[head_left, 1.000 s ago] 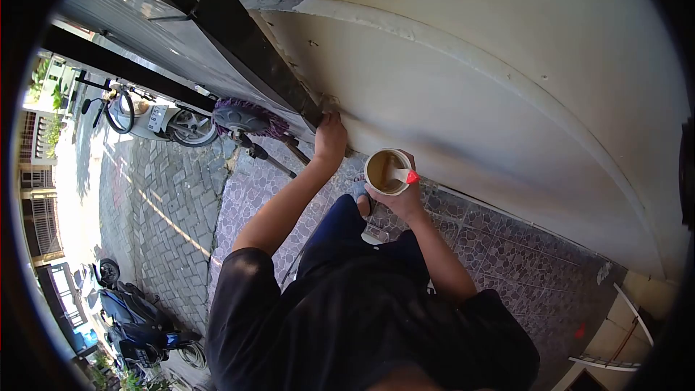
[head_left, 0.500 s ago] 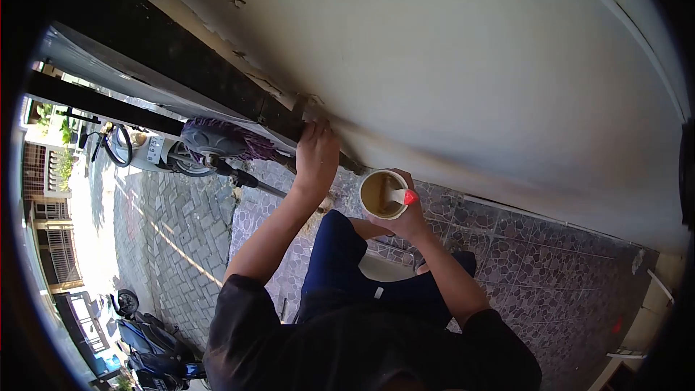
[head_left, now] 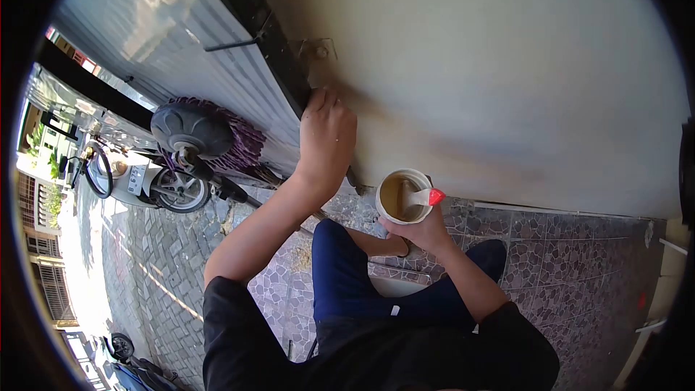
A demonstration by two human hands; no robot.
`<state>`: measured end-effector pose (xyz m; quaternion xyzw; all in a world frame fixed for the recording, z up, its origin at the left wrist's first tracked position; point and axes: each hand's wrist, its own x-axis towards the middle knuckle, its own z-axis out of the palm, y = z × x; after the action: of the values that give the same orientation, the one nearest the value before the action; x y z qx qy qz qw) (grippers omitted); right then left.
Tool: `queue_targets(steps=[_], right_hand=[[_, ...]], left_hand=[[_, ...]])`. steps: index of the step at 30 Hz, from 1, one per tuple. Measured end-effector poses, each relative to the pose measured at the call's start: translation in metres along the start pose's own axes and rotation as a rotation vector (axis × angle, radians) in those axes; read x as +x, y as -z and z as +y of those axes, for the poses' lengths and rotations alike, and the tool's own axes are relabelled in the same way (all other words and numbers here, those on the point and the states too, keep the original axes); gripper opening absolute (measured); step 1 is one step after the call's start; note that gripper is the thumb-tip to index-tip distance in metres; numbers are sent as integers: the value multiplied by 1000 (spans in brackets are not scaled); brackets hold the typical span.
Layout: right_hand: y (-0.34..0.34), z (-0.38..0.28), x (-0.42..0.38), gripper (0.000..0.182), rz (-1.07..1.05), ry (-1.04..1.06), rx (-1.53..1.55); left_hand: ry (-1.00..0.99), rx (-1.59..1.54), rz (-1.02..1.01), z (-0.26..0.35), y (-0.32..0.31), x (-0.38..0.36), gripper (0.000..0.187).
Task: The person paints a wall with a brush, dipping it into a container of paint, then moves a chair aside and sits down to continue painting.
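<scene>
Nearest is the tub point(head_left: 389, 194), mouth facing up, with the right hand point(head_left: 426, 234) wrapped about its right and near sides, fingers grasping it. Inside leans a red-tipped tool point(head_left: 421, 197), whose long axis slants from the tub's interior out across the rim on the right, so the right hand is much the closer one to it. Beyond the tub and to its left, apart from it, the left hand point(head_left: 328, 134) has its fingers bent at the edge of a dark post point(head_left: 275, 54); whether they pinch anything I cannot tell. Past those fingertips, farther from the tub, a plate-like piece point(head_left: 318, 51) shows against the pale wall point(head_left: 470, 65). Farthest off, well left of the tub, a scooter point(head_left: 141, 179) is parked.
</scene>
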<state>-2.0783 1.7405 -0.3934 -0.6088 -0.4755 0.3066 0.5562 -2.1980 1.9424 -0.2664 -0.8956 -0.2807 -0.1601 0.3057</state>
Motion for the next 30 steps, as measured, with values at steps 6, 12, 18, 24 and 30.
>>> queue_targets(steps=[6,12,18,24,30], right_hand=[[-26,-9,-37,72,51,-33,109],[-22,-30,-82,75,161,8,139],[0,-32,-98,76,190,66,134],[26,-45,-104,74,151,62,145],[49,-34,-113,72,165,34,141]], left_hand=[[-82,76,-22,-1,-7,-5,11],[-6,140,-247,8,-4,8,17],[45,145,-220,18,3,4,19],[296,-354,67,73,18,-39,24],[552,-1285,-20,170,-3,-102,29]])
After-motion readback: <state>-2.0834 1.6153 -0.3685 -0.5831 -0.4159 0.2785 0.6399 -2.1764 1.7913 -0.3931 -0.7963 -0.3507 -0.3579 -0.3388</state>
